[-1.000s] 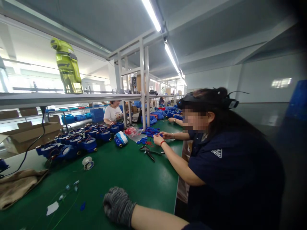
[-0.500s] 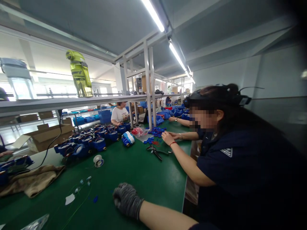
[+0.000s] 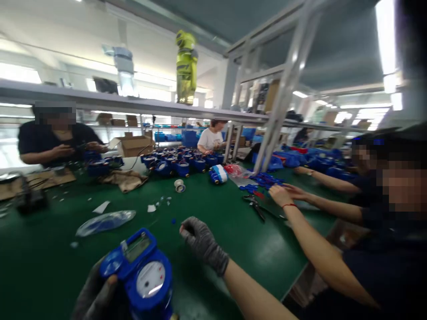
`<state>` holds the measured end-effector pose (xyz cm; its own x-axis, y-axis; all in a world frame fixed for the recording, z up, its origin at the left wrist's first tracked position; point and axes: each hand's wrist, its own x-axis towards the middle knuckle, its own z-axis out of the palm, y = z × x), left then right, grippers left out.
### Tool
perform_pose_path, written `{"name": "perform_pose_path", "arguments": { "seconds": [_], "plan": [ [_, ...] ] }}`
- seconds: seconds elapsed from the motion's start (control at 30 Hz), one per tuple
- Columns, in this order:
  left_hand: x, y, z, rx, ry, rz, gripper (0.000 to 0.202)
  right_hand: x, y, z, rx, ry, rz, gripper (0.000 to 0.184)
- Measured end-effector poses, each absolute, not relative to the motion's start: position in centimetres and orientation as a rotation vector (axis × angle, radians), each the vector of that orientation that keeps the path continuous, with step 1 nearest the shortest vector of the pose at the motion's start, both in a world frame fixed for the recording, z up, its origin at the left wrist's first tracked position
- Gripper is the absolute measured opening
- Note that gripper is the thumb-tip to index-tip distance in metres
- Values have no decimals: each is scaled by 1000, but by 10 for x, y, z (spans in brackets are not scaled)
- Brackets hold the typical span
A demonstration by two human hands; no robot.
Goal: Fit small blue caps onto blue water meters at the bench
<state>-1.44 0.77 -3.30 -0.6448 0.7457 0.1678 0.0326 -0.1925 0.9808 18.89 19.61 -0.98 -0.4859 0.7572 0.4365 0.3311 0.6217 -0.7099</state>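
A blue water meter (image 3: pixel 162 262) with a round white dial and a small rectangular display window is held near the front edge of my view. My left hand (image 3: pixel 95 291), in a grey glove with a bare thumb tip, is closed on its left side. To the right, my right hand (image 3: pixel 203 244), also gloved in grey, hovers over or rests on the green table. Its fingers are curled together, and whatever may be between them cannot be made out. A small blue piece (image 3: pixel 173 221) lies just left of its fingertips.
A clear plastic bag (image 3: pixel 106 223), white scraps (image 3: pixel 151 208) and a wire spool (image 3: pixel 179 186) lie on the green table (image 3: pixel 230 231). Pliers (image 3: pixel 255 208) lie near a co-worker's hands (image 3: pixel 282 195). Several blue meters (image 3: pixel 182 168) stand behind, below a shelf (image 3: pixel 150 104).
My view has swung left, bringing my left hand with the water meter into sight. My right hand remains curled over the table. Another person at the far left is now visible.
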Motion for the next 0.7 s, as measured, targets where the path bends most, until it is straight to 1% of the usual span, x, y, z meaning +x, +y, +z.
{"name": "perform_pose_path", "arguments": {
  "seconds": [0.03, 0.1, 0.17, 0.23, 0.4, 0.6, 0.67, 0.7],
  "plan": [
    [-14, 4, -34, 840, 1609, 1872, 67, 182, 180, 5, -736, -2098, 732, 8],
    [-16, 3, -33, 717, 1467, 1802, 66, 168, 149, 29, -520, -2190, 750, 7],
    [-18, 7, -31, 720, 1385, 1821, 61, 155, 126, 43, -370, -2286, 732, 6],
    [-19, 10, -30, 753, 1374, 1840, 57, 144, 111, 44, -309, -2374, 659, 7],
    [-19, 11, -33, 777, 1379, 1842, 55, 127, 103, 33, -360, -2463, 438, 11],
    [-25, 13, -45, 760, 1391, 1859, 57, 125, 107, 45, -288, -2557, 334, 12],
    [-25, 14, -46, 739, 1374, 1853, 57, 125, 108, 47, -221, -2593, 277, 10],
    [-25, 14, -45, 731, 1365, 1848, 56, 125, 109, 47, -167, -2601, 225, 13]
  ]
}}
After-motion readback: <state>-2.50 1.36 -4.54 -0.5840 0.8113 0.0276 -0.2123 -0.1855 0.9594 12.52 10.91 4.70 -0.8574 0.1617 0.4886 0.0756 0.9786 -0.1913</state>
